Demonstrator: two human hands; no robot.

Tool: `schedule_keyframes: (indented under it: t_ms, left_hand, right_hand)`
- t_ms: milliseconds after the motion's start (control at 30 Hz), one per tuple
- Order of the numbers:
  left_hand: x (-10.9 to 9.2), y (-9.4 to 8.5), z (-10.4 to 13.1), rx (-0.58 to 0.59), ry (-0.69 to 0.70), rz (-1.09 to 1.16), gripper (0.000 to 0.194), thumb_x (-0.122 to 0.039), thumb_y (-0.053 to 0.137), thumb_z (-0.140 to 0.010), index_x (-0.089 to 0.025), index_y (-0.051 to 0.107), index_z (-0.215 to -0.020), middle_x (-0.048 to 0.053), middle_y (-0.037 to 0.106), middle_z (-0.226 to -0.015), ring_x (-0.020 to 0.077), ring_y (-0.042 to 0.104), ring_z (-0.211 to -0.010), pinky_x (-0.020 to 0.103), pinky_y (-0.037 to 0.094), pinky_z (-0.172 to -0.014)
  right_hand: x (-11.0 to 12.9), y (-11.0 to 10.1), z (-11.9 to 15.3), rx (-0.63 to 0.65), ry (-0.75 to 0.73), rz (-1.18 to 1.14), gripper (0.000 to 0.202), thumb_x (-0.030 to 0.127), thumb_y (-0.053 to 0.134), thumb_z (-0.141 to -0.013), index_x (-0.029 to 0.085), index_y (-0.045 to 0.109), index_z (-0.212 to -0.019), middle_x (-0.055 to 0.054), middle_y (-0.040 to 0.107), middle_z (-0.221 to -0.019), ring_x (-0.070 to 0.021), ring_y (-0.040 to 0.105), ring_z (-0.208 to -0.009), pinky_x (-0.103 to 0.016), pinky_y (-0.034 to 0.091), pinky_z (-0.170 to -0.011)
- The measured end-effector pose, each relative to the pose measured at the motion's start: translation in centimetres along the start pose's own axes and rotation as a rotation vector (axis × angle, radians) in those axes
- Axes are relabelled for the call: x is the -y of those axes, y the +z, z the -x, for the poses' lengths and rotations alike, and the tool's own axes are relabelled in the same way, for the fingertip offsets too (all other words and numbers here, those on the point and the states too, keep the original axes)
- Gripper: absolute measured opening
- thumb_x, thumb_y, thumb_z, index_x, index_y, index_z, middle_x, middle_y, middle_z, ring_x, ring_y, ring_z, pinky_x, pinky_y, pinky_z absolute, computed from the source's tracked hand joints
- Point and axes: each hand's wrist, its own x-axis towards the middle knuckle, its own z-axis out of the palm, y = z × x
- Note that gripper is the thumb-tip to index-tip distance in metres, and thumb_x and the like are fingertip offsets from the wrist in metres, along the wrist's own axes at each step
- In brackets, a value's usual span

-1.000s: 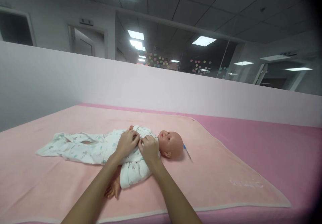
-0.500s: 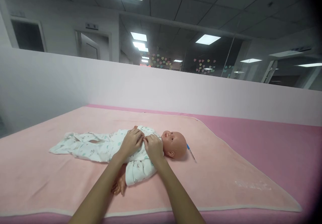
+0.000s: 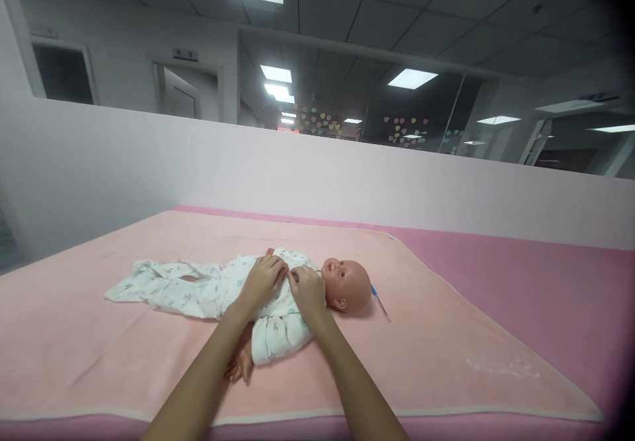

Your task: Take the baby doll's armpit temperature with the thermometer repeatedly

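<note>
The doll point(image 3: 231, 282) and both hands now sit slightly further right in the view than a second ago, and the hands remain together on its chest. The doll lies on its back, bald head point(image 3: 353, 285) to the right, in a white patterned outfit point(image 3: 186, 299); one small brown hand point(image 3: 241, 365) pokes from the near sleeve.

Two bare forearms rise from the bottom edge, slanting inward until the fingertips almost meet. The right hand point(image 3: 307, 289) is bent at the knuckles, thumb and finger pinching the outfit's front. The left hand point(image 3: 264, 277) curves over the chest, knuckles up — its thumb is hidden, so I cannot tell whether it grips.

Beside the head lies a thin, blue-ended stick point(image 3: 380, 302). Beneath everything spreads a peach blanket point(image 3: 446, 355) — white-edged, over a pink surface point(image 3: 536, 282) — with a pale low wall point(image 3: 322, 180) behind.
</note>
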Motion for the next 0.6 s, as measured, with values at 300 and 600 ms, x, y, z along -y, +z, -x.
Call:
schedule_keyframes:
  t_ms: [300, 600]
  left_hand:
    - [-0.3, -0.2, -0.2, -0.028, -0.032, 0.116, 0.022, -0.023, 0.033, -0.089, -0.021, 0.054, -0.084, 0.002, 0.06, -0.088, 0.0178, 0.053, -0.084, 0.035, 0.038, -0.083]
    - [-0.1, -1.1, 0.0, 0.009, -0.134, 0.045, 0.026, -0.026, 0.03, -0.089, -0.021, 0.053, -0.08, 0.002, 0.063, -0.078, 0.0175, 0.056, -0.076, 0.032, 0.037, -0.077]
  right_hand:
    - [0.2, -0.1, 0.3, 0.042, 0.046, -0.036, 0.015, 0.026, 0.045, -0.088, 0.022, 0.06, -0.088, 0.0, 0.066, -0.076, -0.013, 0.058, -0.064, -0.024, 0.03, -0.054]
    - [0.5, -0.5, 0.3, 0.025, 0.069, -0.034, 0.02, 0.029, 0.045, -0.088, 0.019, 0.057, -0.076, 0.001, 0.063, -0.07, -0.0117, 0.055, -0.059, -0.024, 0.027, -0.054]
